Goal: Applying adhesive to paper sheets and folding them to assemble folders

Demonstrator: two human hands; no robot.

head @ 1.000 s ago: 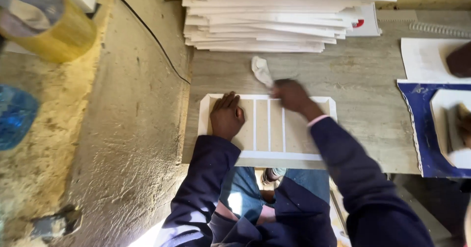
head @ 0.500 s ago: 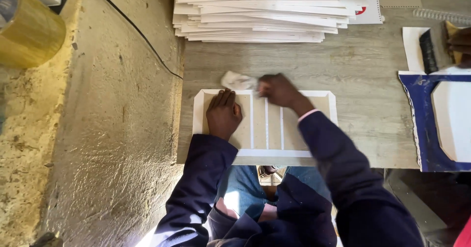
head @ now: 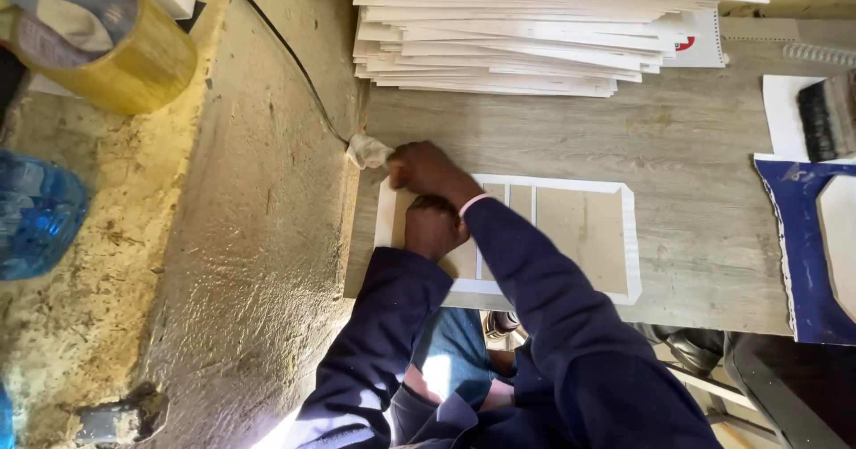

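White cloth (head: pixel 367 150) is being clenched by the right hand (head: pixel 426 169), wiping the board (head: pixel 584 235); left hand (head: pixel 434 226) is pressing flat, best kept steadying firmly.

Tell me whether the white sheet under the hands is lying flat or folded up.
Flat: the white sheet lies spread on the wooden table, brown board panels showing, left hand pressing it.

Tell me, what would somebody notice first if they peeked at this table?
Probably the two hands in the middle: the right hand grips a small white cloth at the table's left edge, while the left hand presses down on a flat board cover with white borders. Behind them sits a tall stack of white sheets, and a big roll of yellowish tape stands at the top left.
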